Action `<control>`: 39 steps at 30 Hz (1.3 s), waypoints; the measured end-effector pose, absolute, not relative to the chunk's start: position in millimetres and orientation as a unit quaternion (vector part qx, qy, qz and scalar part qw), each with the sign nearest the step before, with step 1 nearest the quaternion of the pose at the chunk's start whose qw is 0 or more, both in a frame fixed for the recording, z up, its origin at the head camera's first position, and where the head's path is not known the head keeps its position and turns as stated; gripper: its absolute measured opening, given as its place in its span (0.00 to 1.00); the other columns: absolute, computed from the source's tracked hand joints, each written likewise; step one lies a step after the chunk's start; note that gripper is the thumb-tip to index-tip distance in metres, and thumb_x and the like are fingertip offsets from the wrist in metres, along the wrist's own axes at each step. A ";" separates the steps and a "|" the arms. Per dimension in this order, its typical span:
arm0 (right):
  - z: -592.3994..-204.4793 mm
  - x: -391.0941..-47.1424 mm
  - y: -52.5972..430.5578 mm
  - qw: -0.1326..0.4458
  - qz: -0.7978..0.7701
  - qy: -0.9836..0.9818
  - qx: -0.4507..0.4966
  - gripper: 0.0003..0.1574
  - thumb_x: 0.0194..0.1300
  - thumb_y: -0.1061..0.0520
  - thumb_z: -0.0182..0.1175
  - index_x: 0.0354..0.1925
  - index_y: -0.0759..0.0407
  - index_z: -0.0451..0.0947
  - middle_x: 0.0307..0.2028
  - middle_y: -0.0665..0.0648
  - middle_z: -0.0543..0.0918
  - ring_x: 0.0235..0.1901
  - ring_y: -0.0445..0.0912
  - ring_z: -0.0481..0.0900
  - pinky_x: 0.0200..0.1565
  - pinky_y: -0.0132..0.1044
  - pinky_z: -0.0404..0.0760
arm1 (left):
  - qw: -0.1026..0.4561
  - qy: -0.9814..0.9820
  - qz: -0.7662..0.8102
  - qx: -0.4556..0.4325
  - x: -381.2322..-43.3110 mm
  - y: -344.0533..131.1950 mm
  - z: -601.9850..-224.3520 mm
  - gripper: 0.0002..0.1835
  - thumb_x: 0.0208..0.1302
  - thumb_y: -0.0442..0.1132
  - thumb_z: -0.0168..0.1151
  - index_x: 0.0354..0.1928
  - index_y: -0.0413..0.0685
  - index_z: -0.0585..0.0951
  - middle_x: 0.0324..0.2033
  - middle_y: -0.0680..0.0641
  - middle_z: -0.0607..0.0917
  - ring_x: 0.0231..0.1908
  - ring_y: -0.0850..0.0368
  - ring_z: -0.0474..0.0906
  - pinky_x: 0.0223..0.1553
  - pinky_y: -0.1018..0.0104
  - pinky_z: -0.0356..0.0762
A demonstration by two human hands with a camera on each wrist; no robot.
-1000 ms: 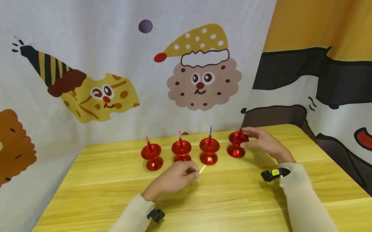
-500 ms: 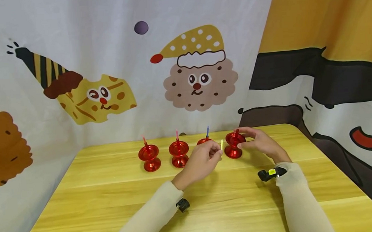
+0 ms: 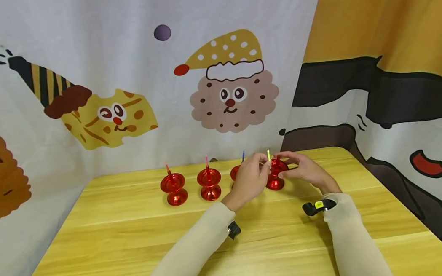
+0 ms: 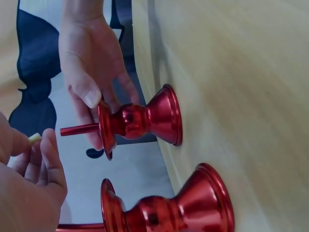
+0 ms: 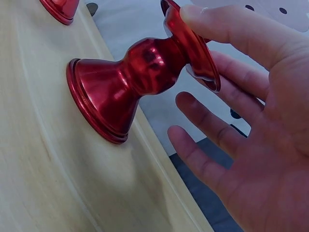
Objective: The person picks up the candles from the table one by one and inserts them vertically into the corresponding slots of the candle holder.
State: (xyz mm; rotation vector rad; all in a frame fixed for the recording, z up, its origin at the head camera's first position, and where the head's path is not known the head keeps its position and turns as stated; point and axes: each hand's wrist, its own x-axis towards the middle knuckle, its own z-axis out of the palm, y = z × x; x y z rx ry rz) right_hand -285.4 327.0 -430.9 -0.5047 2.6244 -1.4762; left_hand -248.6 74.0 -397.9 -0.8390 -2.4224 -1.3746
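Observation:
My left hand (image 3: 247, 179) pinches a thin yellow candle (image 3: 269, 155) between thumb and fingers, upright and just above the rightmost red candle holder (image 3: 275, 183). In the left wrist view the candle's end (image 4: 35, 138) shows at the fingertips, apart from the holder's bare red tube (image 4: 79, 129). My right hand (image 3: 307, 171) grips that holder's dish rim (image 5: 198, 55) from the right, with thumb and fingers on either side. Its lower fingers stay off the metal in the right wrist view. The holder's base (image 5: 99, 99) stands on the table.
Further left stand three more shiny red holders: one with a blue candle (image 3: 243, 155), partly behind my left hand, one with a pink candle (image 3: 207, 161) and one with a reddish candle (image 3: 167, 168). A printed curtain (image 3: 124, 42) hangs behind the wooden table (image 3: 136, 236).
My left hand has moved right and up, past the blue-candle holder, turning the yellow candle from slanted to upright above the rightmost holder. My right hand keeps its grip there.

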 end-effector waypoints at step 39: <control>-434.3 -286.9 322.6 0.051 -0.505 0.845 -0.171 0.43 0.68 0.60 0.75 0.77 0.64 0.73 0.69 0.67 0.80 0.64 0.62 0.77 0.65 0.61 0.72 | 0.151 -0.856 -0.393 -0.301 -289.6 108.3 -399.8 0.08 0.86 0.38 0.59 0.52 0.42 0.84 0.48 0.45 0.88 0.41 0.54 0.83 0.47 0.64 0.82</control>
